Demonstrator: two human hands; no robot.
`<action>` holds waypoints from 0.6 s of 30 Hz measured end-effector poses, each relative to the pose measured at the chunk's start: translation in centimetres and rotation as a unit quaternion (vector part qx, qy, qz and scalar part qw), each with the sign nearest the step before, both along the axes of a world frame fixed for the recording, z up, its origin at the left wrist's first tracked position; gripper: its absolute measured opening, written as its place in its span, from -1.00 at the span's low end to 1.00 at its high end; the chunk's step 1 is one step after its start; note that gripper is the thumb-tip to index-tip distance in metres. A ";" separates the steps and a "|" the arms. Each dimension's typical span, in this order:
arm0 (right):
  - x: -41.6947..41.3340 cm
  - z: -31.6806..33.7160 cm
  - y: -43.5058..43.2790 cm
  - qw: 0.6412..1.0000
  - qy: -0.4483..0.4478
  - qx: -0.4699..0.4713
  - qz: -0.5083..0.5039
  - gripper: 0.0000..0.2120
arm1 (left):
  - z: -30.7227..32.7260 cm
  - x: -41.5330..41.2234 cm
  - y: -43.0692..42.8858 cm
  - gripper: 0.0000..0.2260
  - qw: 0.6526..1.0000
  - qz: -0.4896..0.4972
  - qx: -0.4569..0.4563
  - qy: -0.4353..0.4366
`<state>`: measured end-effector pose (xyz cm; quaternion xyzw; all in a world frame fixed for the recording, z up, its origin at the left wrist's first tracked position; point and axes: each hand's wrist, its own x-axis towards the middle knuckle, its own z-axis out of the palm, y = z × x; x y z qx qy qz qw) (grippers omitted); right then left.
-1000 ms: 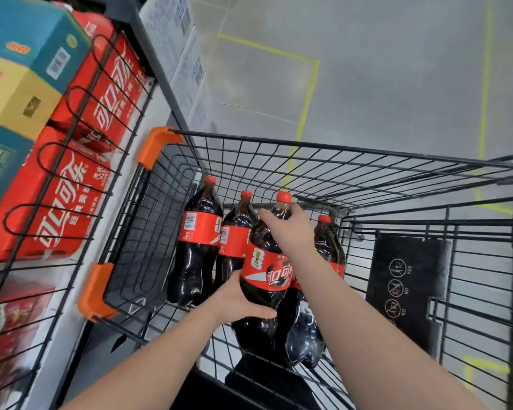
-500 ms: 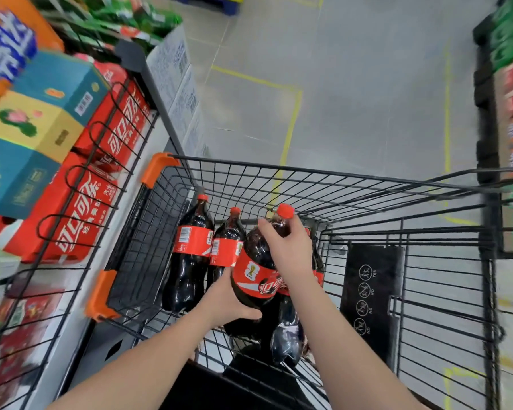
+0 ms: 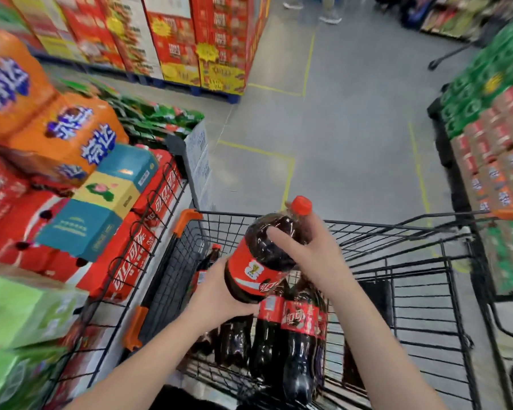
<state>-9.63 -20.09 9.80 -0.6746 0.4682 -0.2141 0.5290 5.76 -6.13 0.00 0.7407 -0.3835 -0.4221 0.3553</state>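
Two hands grip one big cola bottle, held tilted above the wire cart with its red cap pointing up and away. The left hand curls under the bottle's lower end, and the right hand wraps its shoulder near the neck. Several more cola bottles stand upright in the cart beneath it, beside a rack of red cases.

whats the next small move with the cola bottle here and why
Probably swing the dark plastic cola bottle with the red label left over the black wire cart's rim toward the red cola cases. It has risen from among the standing bottles in a second, and both hands grip it: left hand under its base, right hand at its shoulder.
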 end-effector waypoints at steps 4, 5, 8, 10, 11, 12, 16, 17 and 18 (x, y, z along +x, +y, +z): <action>1.2 5.5 1.0 0.996 0.013 -0.032 0.083 -0.36 | 4.4 2.1 0.7 -0.27 0.998 0.023 -0.049 -0.021; 1.6 6.5 1.5 0.995 0.005 -0.039 0.094 -0.27 | 5.4 2.6 1.0 -0.28 0.997 0.030 -0.061 -0.025; 2.6 8.4 2.9 0.992 -0.014 -0.069 0.102 0.02 | 8.4 4.0 1.9 -0.26 0.993 0.045 -0.102 -0.033; 3.1 9.3 3.9 0.991 -0.031 -0.087 0.095 0.08 | 10.3 5.0 2.5 -0.24 0.989 0.047 -0.131 -0.040; 3.6 9.6 4.4 0.991 -0.043 -0.084 0.091 0.10 | 11.1 5.5 2.8 -0.24 0.987 0.052 -0.144 -0.046; 4.2 9.8 5.1 0.992 -0.054 -0.074 0.087 0.10 | 11.8 5.9 3.2 -0.25 0.985 0.053 -0.157 -0.050; 6.8 10.7 7.1 0.990 -0.090 -0.074 0.076 0.07 | 14.0 7.9 4.2 -0.28 0.977 0.050 -0.201 -0.051; 7.3 11.2 7.6 0.989 -0.098 -0.083 0.069 0.06 | 14.5 8.5 4.3 -0.24 0.975 0.050 -0.212 -0.049; 7.8 11.7 7.9 0.988 -0.108 -0.092 0.061 0.05 | 15.0 9.1 4.4 -0.20 0.973 0.048 -0.220 -0.047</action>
